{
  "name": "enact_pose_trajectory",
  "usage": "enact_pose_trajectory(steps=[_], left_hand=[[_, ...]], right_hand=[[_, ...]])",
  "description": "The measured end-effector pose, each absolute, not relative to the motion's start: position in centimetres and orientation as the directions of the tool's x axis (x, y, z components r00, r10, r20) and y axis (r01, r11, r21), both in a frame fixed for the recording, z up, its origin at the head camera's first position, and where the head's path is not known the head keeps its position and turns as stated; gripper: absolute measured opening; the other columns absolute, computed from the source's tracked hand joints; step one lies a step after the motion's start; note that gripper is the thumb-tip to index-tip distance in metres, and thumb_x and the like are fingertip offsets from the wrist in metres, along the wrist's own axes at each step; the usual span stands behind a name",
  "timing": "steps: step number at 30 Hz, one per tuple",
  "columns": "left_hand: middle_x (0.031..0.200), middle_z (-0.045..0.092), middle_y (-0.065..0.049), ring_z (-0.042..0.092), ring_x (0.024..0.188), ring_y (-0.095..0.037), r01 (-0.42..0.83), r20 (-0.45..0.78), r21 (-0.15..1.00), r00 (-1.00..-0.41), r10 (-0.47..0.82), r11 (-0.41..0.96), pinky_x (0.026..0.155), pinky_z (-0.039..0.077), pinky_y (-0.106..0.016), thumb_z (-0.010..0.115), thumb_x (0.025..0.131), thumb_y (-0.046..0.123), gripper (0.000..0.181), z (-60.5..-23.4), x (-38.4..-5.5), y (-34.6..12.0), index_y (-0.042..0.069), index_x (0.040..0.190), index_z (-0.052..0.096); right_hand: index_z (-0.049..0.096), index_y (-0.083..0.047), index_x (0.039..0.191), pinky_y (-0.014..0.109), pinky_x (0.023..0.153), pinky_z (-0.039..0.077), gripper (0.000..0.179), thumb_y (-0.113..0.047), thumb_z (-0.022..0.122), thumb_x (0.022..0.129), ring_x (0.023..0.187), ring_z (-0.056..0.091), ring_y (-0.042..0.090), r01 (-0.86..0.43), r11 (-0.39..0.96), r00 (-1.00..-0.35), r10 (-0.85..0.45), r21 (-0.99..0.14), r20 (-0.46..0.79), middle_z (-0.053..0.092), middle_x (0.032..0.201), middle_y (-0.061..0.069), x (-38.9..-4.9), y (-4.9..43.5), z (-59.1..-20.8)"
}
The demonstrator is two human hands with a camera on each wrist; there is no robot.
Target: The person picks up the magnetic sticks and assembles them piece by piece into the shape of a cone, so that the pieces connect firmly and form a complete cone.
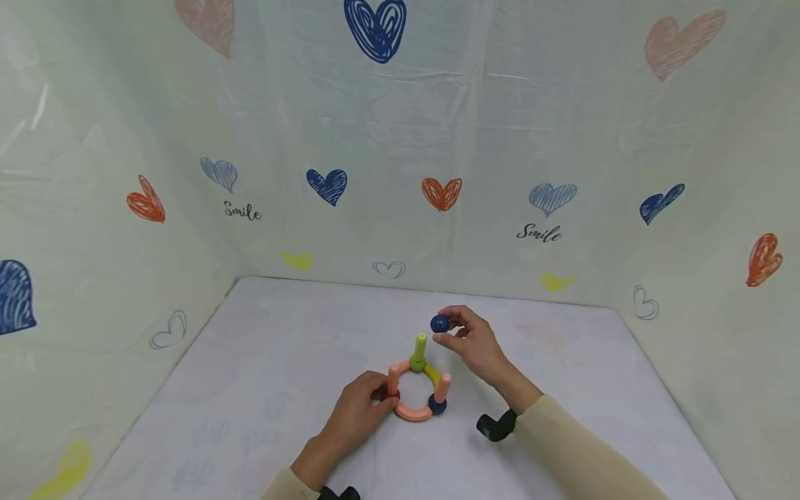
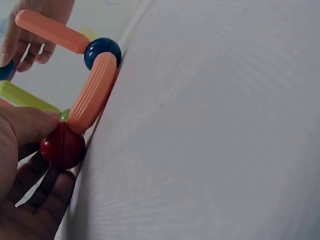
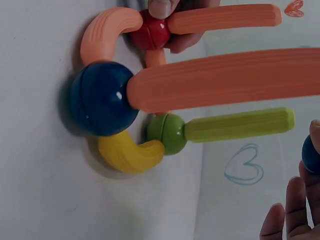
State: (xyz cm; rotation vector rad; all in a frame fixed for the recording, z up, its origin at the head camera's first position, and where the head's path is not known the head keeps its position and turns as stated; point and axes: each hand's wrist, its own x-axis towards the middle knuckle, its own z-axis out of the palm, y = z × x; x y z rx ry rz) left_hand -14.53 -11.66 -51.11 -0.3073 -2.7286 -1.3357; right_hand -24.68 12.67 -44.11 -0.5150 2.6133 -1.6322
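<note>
On the table stands a ring of curved sticks joined by balls, with an upright stick on each ball. My left hand [image 1: 355,410] holds the red ball [image 2: 62,148] of the ring between thumb and fingers. A salmon stick [image 3: 225,19] rises from that ball. Above the ring's far right side, my right hand [image 1: 471,340] pinches a loose dark blue ball [image 1: 439,323], near the top of the lime green stick [image 1: 421,346]. That stick stands on a green ball [image 3: 167,133]. Another blue ball [image 3: 102,98] carries a second salmon stick [image 1: 442,387].
A yellow curved stick [image 3: 131,154] links the green and blue balls. Salmon curved sticks [image 1: 414,414] make up the other sides. A black wrist device [image 1: 496,426] sits by the right sleeve. A heart-patterned curtain [image 1: 387,125] hangs behind the white table [image 1: 300,319].
</note>
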Motion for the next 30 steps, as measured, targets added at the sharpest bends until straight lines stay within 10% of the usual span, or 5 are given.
enact_pose_trajectory(steps=[11, 30], left_hand=[[0.113, 0.07, 0.004, 0.067, 0.101, -0.014, 0.189, 0.186, 0.783, -0.98, 0.067, 0.592, 0.085, 0.057, -0.028, 0.081, 0.095, 0.026, 0.032, -50.5, -14.3, -11.5, 0.015, 0.124, 0.073], [0.109, 0.072, 0.004, 0.067, 0.096, -0.014, 0.218, 0.253, 0.787, -0.967, 0.021, 0.578, 0.082, 0.059, -0.025, 0.08, 0.096, 0.024, 0.026, -50.0, -14.4, -11.1, 0.013, 0.12, 0.077]], right_hand=[[0.068, -0.015, 0.126, 0.035, 0.091, 0.045, 0.037, -0.014, 0.082, 0.092, 0.113, 0.06, 0.036, -0.32, 0.4, -0.906, -0.394, -0.859, 0.154, 0.072, 0.113, 0.001, -24.2, 10.9, -43.2], [0.07, -0.015, 0.134, 0.035, 0.09, 0.049, 0.037, -0.023, 0.076, 0.098, 0.104, 0.06, 0.019, -0.316, 0.427, -0.897, -0.426, -0.847, 0.119, 0.071, 0.111, -0.003, -23.5, 11.4, -43.0]])
